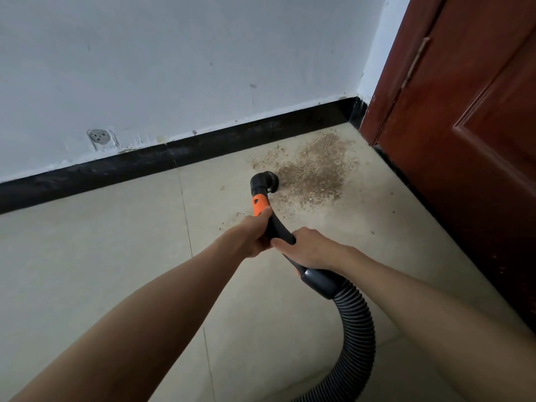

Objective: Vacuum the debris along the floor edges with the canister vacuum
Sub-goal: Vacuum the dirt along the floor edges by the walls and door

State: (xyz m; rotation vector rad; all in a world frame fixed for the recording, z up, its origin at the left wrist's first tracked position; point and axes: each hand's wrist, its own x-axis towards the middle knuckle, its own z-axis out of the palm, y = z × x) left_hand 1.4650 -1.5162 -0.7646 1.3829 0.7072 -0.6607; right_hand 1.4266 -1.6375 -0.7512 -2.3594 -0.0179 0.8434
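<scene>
Brown sawdust-like debris (311,172) is lying in the corner by the door (464,140). Left hand (255,233) and right hand (307,248) are both gripping the vacuum wand (272,224), steering its brush nozzle (268,181) into the pile's edge.

Single head-worn view, angled forward and down, close over the floor (116,256) toward a wall (174,53) corner

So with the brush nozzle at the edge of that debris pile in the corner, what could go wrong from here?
1. The brush nozzle sits at the left edge of the debris pile; sweeping could scatter grains rather than lift them.
2. Debris reaches toward the black baseboard and the wooden door; the round brush may miss those edges.
3. The left hand and right hand grip the handle close together, and the ribbed hose loops behind, so it might tug.
</scene>
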